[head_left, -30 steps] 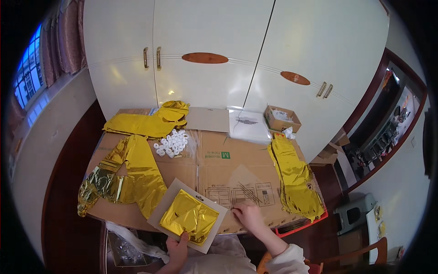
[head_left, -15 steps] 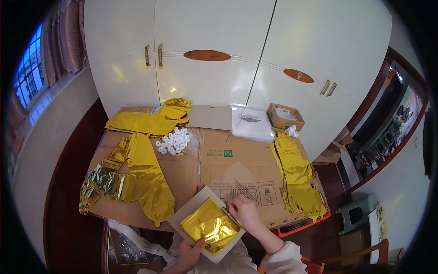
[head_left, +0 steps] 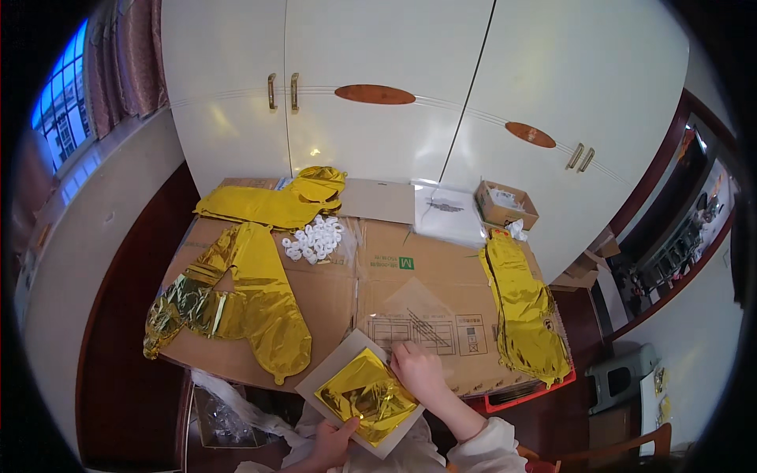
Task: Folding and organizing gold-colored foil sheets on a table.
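Note:
A square of folded gold foil balloon [head_left: 364,398] lies on a grey card [head_left: 335,361], tilted cornerwise above my lap at the table's front edge. My left hand [head_left: 334,443] grips the lower left edge, with the thumb over the foil. At the card's upper right side, my right hand [head_left: 418,370] has its fingers curled and pressed together; what they pinch is hidden. Just beyond, a clear plastic bag [head_left: 414,303] lies flat on the cardboard-covered table [head_left: 331,319].
Gold foil balloons lie flat at left [head_left: 272,307], with stacks at back left [head_left: 260,206] and right [head_left: 516,307]. White plastic rings [head_left: 315,240] form a pile. Behind are a grey card [head_left: 382,202], clear bags [head_left: 449,217] and a small carton [head_left: 506,206]. A stool [head_left: 623,374] stands at right.
The whole view has shifted slightly. My right fingers are curled more tightly at the card's edge, and the foil's shine has changed. My left hand keeps its hold.

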Available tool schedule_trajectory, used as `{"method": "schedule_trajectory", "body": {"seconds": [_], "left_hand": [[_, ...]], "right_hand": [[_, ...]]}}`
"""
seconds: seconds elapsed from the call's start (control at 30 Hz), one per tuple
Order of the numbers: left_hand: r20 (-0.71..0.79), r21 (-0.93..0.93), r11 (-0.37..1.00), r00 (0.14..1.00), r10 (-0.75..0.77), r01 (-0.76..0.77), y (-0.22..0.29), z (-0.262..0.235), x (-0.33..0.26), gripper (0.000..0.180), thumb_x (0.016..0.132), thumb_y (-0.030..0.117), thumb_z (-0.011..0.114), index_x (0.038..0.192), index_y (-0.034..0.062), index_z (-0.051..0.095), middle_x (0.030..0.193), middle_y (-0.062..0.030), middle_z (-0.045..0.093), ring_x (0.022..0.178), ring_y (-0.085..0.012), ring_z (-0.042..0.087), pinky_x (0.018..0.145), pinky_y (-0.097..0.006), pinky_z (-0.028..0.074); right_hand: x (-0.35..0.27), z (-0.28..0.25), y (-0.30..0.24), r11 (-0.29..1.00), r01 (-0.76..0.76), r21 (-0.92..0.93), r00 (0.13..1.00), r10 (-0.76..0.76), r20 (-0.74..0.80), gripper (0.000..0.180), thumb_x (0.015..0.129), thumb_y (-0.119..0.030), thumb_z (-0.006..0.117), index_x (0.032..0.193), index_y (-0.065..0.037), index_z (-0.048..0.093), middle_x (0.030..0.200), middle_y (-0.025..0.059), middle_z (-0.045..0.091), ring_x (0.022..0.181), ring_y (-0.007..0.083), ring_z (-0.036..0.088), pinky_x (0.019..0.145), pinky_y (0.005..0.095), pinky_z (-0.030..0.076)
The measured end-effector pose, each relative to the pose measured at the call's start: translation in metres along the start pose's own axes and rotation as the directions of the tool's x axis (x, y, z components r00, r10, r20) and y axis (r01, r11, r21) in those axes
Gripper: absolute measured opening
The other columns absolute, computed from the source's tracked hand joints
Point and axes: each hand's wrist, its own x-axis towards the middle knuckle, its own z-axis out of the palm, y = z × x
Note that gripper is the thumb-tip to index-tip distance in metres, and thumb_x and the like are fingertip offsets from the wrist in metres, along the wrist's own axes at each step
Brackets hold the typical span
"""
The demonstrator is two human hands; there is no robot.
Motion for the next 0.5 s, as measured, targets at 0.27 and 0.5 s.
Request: {"method": "schedule_trajectory", "body": {"seconds": [0.27,0.5], "left_hand": [[-0.009,-0.022,1.000,1.000,-0.021,0.021,0.010,0.004,0.000,0.023,0.093,0.005,0.055,0.115,-0.0005,0.054,0.112,-0.0112,0.064,0.096,-0.0220,0.065,0.080,-0.036,0.056],[-0.006,-0.029,1.000,1.000,0.000,0.000,0.007,0.011,0.005,0.021,0.094,0.005,0.055,0.114,0.0007,0.055,0.112,-0.0099,0.063,0.096,-0.0190,0.064,0.079,-0.033,0.055]], "right_hand": [[0.003,-0.006,-0.008,0.998,0.012,0.056,0.998,-0.016,0.069,0.010,0.078,-0.016,0.066,0.078,-0.008,0.061,0.074,0.0074,0.059,0.067,0.0262,0.063,0.055,0.0376,0.051],[-0.002,-0.011,-0.019,0.988,0.143,-0.064,0.988,-0.138,0.076,0.008,0.075,-0.013,0.061,0.078,-0.009,0.054,0.073,0.0038,0.053,0.071,0.0201,0.061,0.053,0.0327,0.051]]}}
